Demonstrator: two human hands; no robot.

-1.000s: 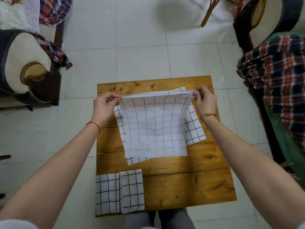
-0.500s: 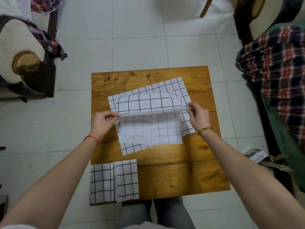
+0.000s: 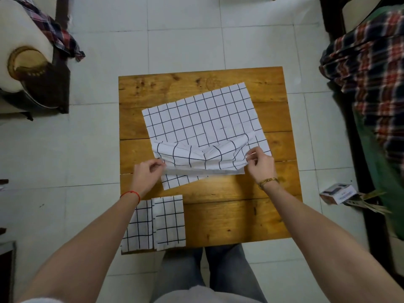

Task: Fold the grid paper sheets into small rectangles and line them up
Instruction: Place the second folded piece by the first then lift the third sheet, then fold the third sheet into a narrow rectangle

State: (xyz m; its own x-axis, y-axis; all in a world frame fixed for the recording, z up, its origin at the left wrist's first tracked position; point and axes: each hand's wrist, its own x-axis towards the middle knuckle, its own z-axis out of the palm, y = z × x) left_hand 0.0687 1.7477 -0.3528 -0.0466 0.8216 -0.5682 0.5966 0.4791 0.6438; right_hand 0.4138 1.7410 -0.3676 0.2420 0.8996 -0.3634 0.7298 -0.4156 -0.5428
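Nearest the person, at about 7 o'clock on the wooden table (image 3: 236, 217), two folded rectangles (image 3: 154, 223) are lying side by side and touching, probably set there as the start of the line so the middle is left free for folding; the left one is partly hidden under the left forearm.

Just beyond, the left hand (image 3: 146, 174) is pinching the left end of the sheet being folded (image 3: 201, 159), fingers curled on its edges. At 3 o'clock from it, the right hand (image 3: 261, 164) is pinching the right end the same way, thumb against fingertips. Holding both ends is likely keeping the doubled edges matched while the fold, now sagging and puckered in the middle, is being brought flat.

Under and beyond it, toward 12 o'clock, a flat grid sheet (image 3: 203, 114) is lying askew, waiting; it could slide beneath the fold.

Off the table, a small box (image 3: 337, 194) is sitting on the floor at 3 o'clock, plaid cloth (image 3: 367, 68) at 2 o'clock, a cushioned chair (image 3: 28, 60) at 10 o'clock.
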